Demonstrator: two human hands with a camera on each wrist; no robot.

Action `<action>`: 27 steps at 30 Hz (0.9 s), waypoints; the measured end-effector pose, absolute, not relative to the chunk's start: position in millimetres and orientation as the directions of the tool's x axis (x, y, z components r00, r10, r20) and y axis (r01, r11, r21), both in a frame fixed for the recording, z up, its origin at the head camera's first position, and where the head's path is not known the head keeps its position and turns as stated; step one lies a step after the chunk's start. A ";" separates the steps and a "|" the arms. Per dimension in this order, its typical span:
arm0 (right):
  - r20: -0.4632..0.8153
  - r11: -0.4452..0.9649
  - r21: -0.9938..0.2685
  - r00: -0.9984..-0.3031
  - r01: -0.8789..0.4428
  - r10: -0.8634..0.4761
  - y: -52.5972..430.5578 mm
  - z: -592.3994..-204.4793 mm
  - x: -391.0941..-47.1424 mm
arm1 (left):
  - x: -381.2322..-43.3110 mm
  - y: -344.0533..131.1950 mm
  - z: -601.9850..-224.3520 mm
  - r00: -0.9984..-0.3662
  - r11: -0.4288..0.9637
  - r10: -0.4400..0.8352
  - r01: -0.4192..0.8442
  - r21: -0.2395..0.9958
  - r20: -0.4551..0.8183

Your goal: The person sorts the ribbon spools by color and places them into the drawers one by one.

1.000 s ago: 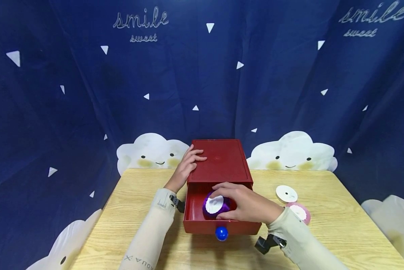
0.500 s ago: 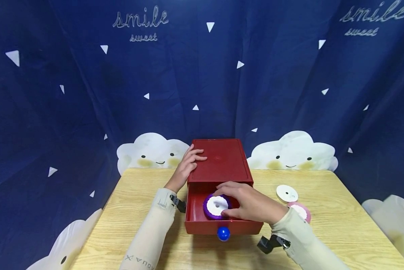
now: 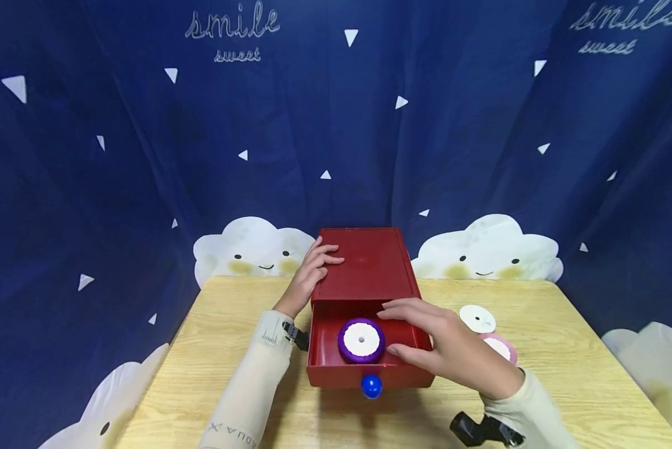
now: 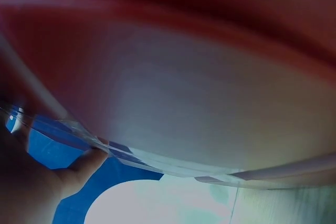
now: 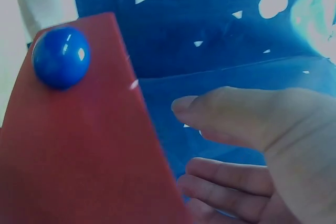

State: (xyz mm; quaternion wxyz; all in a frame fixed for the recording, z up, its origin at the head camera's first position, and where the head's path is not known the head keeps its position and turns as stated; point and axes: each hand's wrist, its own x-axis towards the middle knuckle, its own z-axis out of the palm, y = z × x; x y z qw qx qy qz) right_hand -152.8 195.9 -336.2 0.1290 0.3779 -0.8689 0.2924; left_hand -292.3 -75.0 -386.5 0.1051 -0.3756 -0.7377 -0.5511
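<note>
A red box has its front drawer pulled out, with a round blue knob on the drawer's front. Inside lies a roll of purple ribbon, its white face with a small centre hole turned up. My left hand rests on the box's left top edge, fingers spread over the top. To the right of the ribbon roll my right hand hovers over the drawer's right wall, thumb and fingers apart and holding nothing. In the right wrist view the hand's thumb and fingers show beside the red drawer front.
On the wooden table right of the box lie a white disc with a small hole and a pink roll with a white face, partly behind my right hand. A dark blue curtain with clouds stands behind the table.
My right hand has let go of the purple ribbon roll and drawn away to the right. The roll now lies flat in the drawer. My left hand has stayed on the box.
</note>
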 end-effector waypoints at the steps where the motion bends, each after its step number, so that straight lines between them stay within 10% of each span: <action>1: 0.467 0.538 -0.400 -0.670 -0.742 -0.577 197.1 -335.2 -149.4 | -292.5 -74.9 -386.0 -0.699 0.110 0.436 0.667 0.737 0.567; 27: 0.538 0.483 -0.435 -0.650 -0.760 -0.538 204.2 -343.7 -95.5 | -292.1 -75.9 -385.0 -0.693 0.101 0.435 0.672 0.734 0.575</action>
